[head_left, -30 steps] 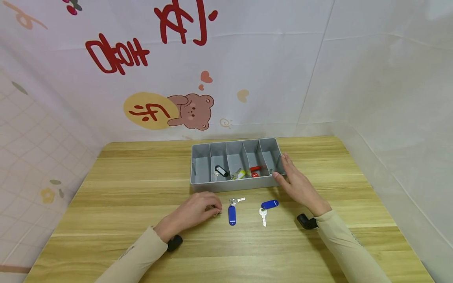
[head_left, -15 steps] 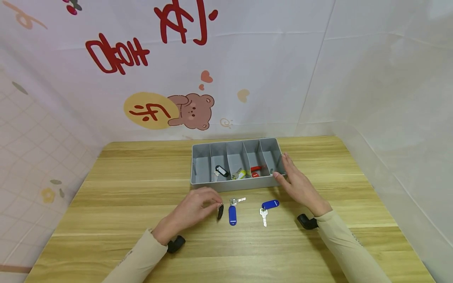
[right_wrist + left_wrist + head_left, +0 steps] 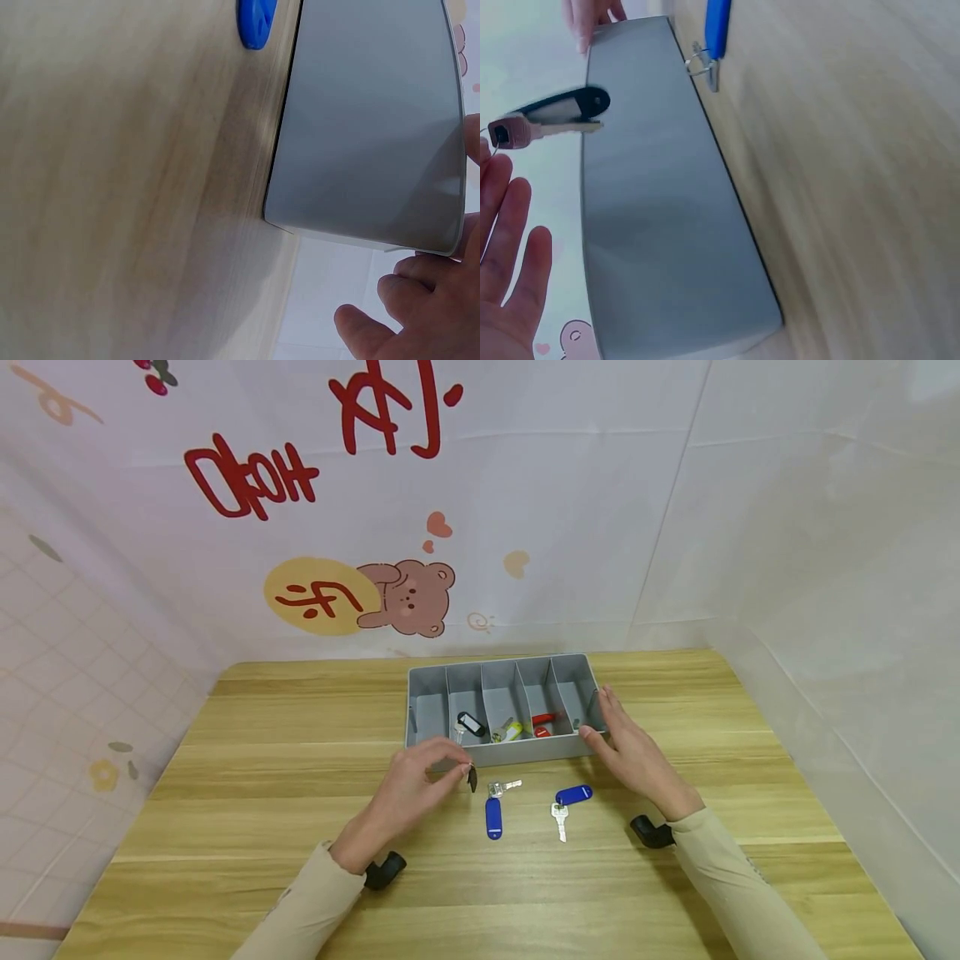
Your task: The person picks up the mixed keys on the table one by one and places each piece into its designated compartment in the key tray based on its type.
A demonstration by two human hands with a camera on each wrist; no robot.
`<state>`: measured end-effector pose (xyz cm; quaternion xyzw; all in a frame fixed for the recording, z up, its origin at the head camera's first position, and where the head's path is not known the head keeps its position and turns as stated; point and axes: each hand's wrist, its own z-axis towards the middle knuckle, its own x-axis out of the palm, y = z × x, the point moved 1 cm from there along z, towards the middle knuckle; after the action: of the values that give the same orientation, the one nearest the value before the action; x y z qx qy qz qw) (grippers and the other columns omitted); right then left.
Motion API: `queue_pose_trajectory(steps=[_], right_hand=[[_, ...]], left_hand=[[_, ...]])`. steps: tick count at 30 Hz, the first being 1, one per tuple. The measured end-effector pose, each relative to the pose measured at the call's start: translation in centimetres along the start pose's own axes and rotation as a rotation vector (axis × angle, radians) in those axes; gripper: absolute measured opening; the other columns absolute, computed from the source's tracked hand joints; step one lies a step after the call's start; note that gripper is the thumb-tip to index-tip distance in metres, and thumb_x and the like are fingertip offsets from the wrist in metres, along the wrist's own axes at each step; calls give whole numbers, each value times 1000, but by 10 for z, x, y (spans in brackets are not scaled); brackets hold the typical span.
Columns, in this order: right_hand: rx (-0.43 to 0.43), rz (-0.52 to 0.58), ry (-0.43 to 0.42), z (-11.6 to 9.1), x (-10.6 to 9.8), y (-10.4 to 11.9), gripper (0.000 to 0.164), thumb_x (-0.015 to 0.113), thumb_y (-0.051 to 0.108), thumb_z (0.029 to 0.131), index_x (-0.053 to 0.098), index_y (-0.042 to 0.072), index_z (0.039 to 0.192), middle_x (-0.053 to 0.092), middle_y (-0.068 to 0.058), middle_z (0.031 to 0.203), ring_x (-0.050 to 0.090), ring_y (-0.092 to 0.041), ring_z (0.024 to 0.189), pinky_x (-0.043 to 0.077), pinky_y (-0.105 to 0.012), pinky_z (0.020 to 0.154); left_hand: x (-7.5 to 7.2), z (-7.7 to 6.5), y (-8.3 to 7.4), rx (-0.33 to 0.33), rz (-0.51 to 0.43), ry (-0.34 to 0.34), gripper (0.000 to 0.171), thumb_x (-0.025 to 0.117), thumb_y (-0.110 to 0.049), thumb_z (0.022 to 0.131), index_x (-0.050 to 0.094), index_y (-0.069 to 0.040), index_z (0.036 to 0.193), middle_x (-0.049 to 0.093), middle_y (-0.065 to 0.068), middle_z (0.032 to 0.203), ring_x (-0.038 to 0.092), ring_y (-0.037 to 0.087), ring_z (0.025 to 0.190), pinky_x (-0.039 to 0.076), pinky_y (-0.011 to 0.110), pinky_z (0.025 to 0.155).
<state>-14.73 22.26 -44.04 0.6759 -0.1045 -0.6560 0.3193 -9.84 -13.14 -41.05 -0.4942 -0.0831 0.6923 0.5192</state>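
In the head view, my left hand (image 3: 420, 789) pinches a key ring just in front of the grey divided tray (image 3: 510, 750). From it hang a black key tag (image 3: 472, 778) and, plain in the left wrist view, a silver key (image 3: 562, 129). The other fingers of this hand spread apart. My right hand (image 3: 637, 756) rests at the tray's right front corner, thumb over the front rim and straight fingers along the right side. On the table before the tray lie two keys with blue tags, one tag (image 3: 493, 818) upright and the other tag (image 3: 573, 794) slanted.
Inside the tray, a black-tagged key (image 3: 470, 723), a yellow-tagged key (image 3: 512, 731) and red tags (image 3: 542, 718) lie in separate compartments. Behind the wooden table (image 3: 525, 893) hangs a white printed cloth (image 3: 555, 485). Black wrist mounts (image 3: 386, 870) sit under both forearms.
My left hand has lifted the black-tagged key off the table and moved it up toward the tray's front. The right hand stays at the tray's corner.
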Motion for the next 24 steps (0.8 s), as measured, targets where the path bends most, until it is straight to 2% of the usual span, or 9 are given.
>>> queue_pose_trajectory(steps=[4, 12, 20, 24], right_hand=[[2, 2, -2, 0, 0, 0, 85, 47, 51, 108, 9, -1, 164, 1, -15, 173, 11, -39, 157, 20, -61, 122], [-5, -6, -11, -1, 1, -1, 85, 48, 50, 108, 9, -1, 164, 2, -17, 172, 13, -40, 156, 21, -62, 121], [-3, -5, -18, 0, 2, -2, 85, 48, 51, 108, 10, -1, 164, 4, -19, 172, 13, -40, 157, 21, -61, 121], [-1, -5, -16, 0, 2, -2, 85, 47, 51, 108, 10, -1, 164, 5, -20, 172, 12, -40, 157, 21, -61, 121]], left_hand=[[-1, 6, -1, -9, -11, -57, 9, 79, -2, 90, 79, -9, 97, 76, 1, 101, 72, 20, 100, 59, 39, 88], [-1, 23, 1, 34, -25, -163, 11, 79, 1, 89, 79, -8, 95, 76, 0, 99, 73, 19, 96, 59, 42, 85], [0, 41, 2, 59, -8, -208, 7, 79, -2, 90, 79, -5, 95, 77, 4, 98, 73, 21, 95, 58, 44, 82], [1, 49, 6, 41, 11, -222, 5, 78, -4, 91, 79, -4, 96, 76, 5, 97, 73, 22, 93, 57, 44, 79]])
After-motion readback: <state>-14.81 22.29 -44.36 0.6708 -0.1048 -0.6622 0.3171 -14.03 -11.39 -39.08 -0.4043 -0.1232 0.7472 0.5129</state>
